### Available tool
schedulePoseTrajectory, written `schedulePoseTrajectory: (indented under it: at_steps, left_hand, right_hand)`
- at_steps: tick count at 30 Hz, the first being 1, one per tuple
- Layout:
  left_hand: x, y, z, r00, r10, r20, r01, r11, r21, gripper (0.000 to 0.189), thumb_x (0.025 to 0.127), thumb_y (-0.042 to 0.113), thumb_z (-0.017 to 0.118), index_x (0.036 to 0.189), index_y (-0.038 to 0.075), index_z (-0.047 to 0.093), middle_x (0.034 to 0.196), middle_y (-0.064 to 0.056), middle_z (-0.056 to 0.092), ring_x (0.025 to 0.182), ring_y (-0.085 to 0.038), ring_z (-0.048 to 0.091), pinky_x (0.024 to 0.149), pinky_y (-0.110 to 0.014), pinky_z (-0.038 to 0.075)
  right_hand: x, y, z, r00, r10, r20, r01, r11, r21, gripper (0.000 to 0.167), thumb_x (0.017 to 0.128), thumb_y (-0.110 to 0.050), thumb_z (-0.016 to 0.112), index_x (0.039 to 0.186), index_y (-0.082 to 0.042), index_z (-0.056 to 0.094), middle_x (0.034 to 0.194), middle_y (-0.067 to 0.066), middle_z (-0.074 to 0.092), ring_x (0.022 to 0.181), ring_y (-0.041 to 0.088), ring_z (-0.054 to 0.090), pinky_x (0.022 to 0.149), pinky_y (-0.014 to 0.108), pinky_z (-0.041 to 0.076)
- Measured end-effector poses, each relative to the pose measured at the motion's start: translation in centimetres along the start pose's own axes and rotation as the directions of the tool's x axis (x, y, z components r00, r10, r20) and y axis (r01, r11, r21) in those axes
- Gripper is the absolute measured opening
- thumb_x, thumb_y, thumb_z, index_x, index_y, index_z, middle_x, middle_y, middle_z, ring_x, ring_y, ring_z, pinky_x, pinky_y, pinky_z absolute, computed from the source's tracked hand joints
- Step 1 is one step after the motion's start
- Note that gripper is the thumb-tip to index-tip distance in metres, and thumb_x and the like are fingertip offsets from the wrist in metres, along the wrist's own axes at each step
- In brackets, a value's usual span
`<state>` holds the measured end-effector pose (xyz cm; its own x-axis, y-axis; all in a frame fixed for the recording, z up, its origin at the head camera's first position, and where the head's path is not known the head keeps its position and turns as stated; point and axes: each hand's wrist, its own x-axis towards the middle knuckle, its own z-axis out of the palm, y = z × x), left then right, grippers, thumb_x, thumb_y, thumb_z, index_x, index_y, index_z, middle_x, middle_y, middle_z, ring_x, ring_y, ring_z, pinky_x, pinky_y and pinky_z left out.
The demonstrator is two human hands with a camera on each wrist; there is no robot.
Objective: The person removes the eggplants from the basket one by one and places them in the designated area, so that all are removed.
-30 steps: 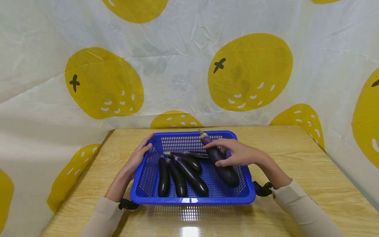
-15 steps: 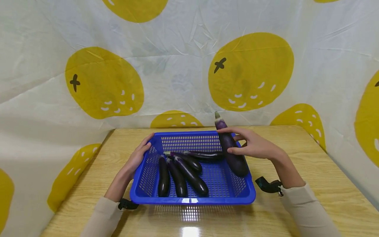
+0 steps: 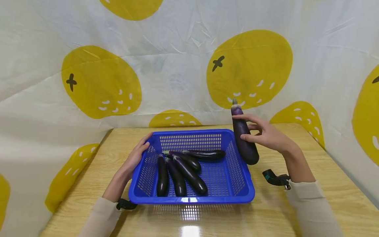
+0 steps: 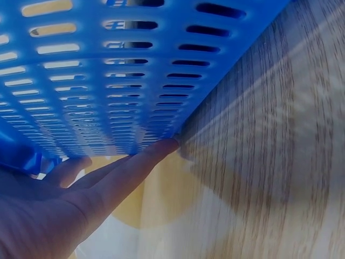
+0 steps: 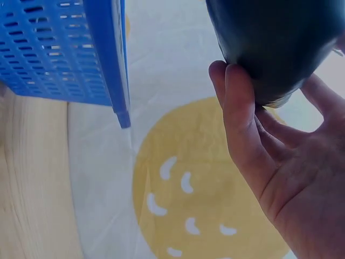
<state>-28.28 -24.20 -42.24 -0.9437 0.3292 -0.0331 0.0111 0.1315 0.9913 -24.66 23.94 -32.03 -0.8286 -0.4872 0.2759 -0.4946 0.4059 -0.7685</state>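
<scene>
My right hand (image 3: 267,135) holds a large, dark purple eggplant (image 3: 244,140) between thumb and fingers, its green stem pointing up. The eggplant is raised beside the right rim of a blue plastic basket (image 3: 189,200). In the right wrist view the fingers (image 5: 240,118) press along the eggplant's dark body (image 5: 275,43), part of which is out of frame. My left hand (image 3: 136,158) grips the basket's left side, thumb at the rim; in the left wrist view its fingers (image 4: 124,172) lie along the perforated outer wall (image 4: 97,86). Several slimmer eggplants (image 3: 189,176) lie inside the basket, mostly toward its left.
The basket stands on a light wooden table (image 3: 296,158). Behind the table and along its sides hangs a white cloth (image 3: 177,82) printed with big yellow fruit. Black wrist mounts (image 3: 276,179) sit under both forearms.
My right hand has lifted the large eggplant up and to the right, from inside the basket to beyond its right rim. The left hand has stayed at the basket's left side.
</scene>
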Motion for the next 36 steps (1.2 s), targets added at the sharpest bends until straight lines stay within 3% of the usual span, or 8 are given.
schedulePoseTrajectory:
  at_steps: [19, 30, 36]
  left_hand:
    - [-0.1, 0.2, 0.0, 1.0, 0.018, 0.002, -0.018, 1.0, -0.01, 0.054, 0.114, 0.037, 0.027, 0.167, 0.034, 0.014, 0.176, -0.005, 0.008, 0.16, -0.042, 0.013, 0.123, -0.069, 0.018]
    - [-0.2, 0.1, -0.2, 1.0, 0.027, 0.007, -0.027, 1.0, 0.012, 0.055, 0.114, 0.038, 0.027, 0.167, 0.034, 0.013, 0.176, -0.005, 0.008, 0.16, -0.043, 0.012, 0.122, -0.071, 0.018]
    - [-0.1, 0.0, -0.1, 0.999, 0.033, 0.003, -0.033, 0.999, 0.011, 0.055, 0.114, 0.038, 0.027, 0.167, 0.032, 0.014, 0.176, -0.004, 0.008, 0.161, -0.042, 0.011, 0.123, -0.07, 0.015]
  right_hand:
    - [-0.8, 1.4, -2.4, 0.991, 0.061, -0.116, -0.057, 0.998, 0.035, 0.061, 0.101, -0.009, 0.061, 0.158, -0.02, 0.041, 0.163, 0.019, 0.031, 0.132, 0.058, 0.05, 0.086, 0.023, 0.055]
    - [-0.9, 4.0, -2.9, 0.993, 0.059, -0.097, -0.05, 0.995, 0.091, 0.073, 0.099, -0.005, 0.058, 0.164, -0.02, 0.03, 0.168, 0.025, 0.017, 0.131, 0.058, 0.044, 0.087, 0.023, 0.054]
    - [-0.9, 5.2, -3.1, 0.99, 0.109, -0.094, -0.099, 0.99, 0.103, 0.073, 0.1, -0.011, 0.058, 0.165, -0.024, 0.027, 0.169, 0.022, 0.015, 0.137, 0.059, 0.04, 0.089, 0.023, 0.052]
